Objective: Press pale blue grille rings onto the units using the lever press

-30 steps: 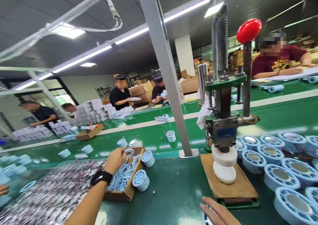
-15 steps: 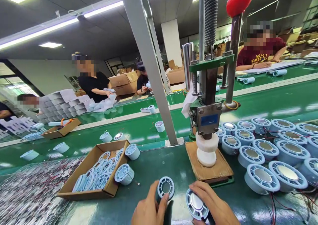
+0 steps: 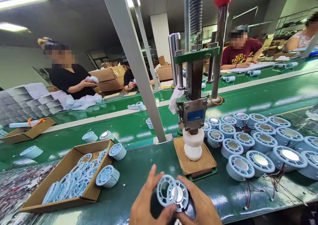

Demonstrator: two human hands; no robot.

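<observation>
Between thumb and fingers my left hand [image 3: 146,202] holds a light-blue plastic ring [image 3: 159,193] with spokes, tilted up. My right hand [image 3: 198,202] grips a round light-blue housing [image 3: 183,196] with a silver disc in its middle. The ring overlaps the left part of the housing's face; whether the two touch I cannot tell. Beyond my hands stands a hand press [image 3: 195,114] with a red-knobbed lever. Its white upper pad [image 3: 193,138] sits just above a white lower pad [image 3: 193,152] on a wooden board.
At left, a cardboard box [image 3: 91,196] holds many blue rings; two housings [image 3: 107,176] stand beside it. Rows of housings [image 3: 240,167] with trailing wires fill the right side. A grey post [image 3: 135,66] rises behind the bench. Co-workers sit beyond the green conveyor [image 3: 268,89].
My hands have come together, bringing the ring over the housing's face. The view has shifted right, so the box and press appear further left.
</observation>
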